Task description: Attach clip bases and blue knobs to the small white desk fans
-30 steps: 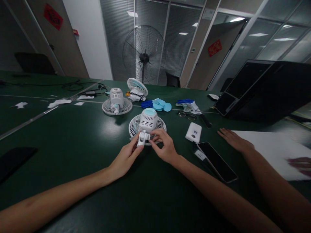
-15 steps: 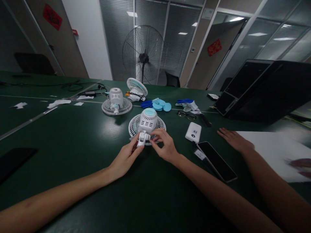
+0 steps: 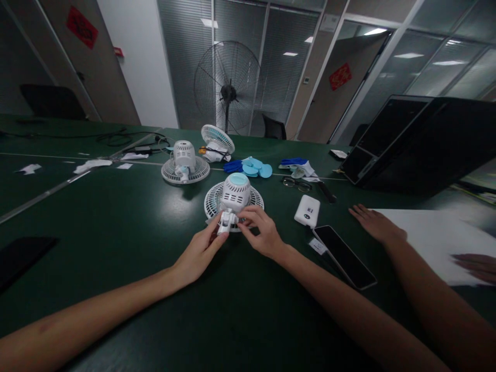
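Observation:
A small white fan [image 3: 234, 199] with a pale blue cap lies face down on the green table [image 3: 116, 227], its clip base pointing toward me. My left hand [image 3: 198, 253] grips the clip base from the left, thumb and fingers closed on it. My right hand [image 3: 262, 232] pinches the same clip base from the right. Both hands meet at the base just in front of the fan's grille.
Another person's hand [image 3: 375, 223] rests flat beside white paper [image 3: 430, 237]. A white power bank [image 3: 307, 211] and a phone [image 3: 344, 256] lie right of the fan. Two more small fans [image 3: 185, 163], blue blades [image 3: 253, 168], glasses [image 3: 296, 183] and a laptop [image 3: 406, 139] sit farther back.
My hands stay on the fan's clip base with only slight finger shifts. The other person's second hand at the far right edge has moved a little over the paper.

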`<state>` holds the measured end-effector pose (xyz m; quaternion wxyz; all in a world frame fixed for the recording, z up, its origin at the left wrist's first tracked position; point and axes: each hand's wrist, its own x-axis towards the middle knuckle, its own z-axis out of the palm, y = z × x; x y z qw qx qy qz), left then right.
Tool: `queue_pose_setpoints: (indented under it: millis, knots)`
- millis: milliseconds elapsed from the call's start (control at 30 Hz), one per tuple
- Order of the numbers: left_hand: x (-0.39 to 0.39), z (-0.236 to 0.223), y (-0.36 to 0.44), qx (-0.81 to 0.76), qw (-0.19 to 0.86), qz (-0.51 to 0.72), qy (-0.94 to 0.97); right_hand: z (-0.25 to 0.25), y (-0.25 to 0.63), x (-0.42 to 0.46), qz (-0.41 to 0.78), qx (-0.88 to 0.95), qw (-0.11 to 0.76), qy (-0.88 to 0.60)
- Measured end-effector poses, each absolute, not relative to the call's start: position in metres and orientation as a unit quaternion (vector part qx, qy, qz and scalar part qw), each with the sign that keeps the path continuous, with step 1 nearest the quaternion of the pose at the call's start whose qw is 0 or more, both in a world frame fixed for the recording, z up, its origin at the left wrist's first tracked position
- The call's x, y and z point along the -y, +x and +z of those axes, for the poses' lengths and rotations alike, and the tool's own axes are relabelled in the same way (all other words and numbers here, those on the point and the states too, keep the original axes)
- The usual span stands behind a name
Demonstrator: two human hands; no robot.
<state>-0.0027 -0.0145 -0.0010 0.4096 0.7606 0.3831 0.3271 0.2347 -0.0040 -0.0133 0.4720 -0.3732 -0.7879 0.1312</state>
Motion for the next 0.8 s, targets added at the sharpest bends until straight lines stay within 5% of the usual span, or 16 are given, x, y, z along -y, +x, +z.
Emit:
queue_pose_setpoints:
  millis: [800]
  knots:
    - [0.0145, -0.0019, -0.0042, -0.389, 0.411, 0.324, 0.758, -0.0112, 0.2339, 0.0025, 0.119, 0.795, 0.467, -0.370]
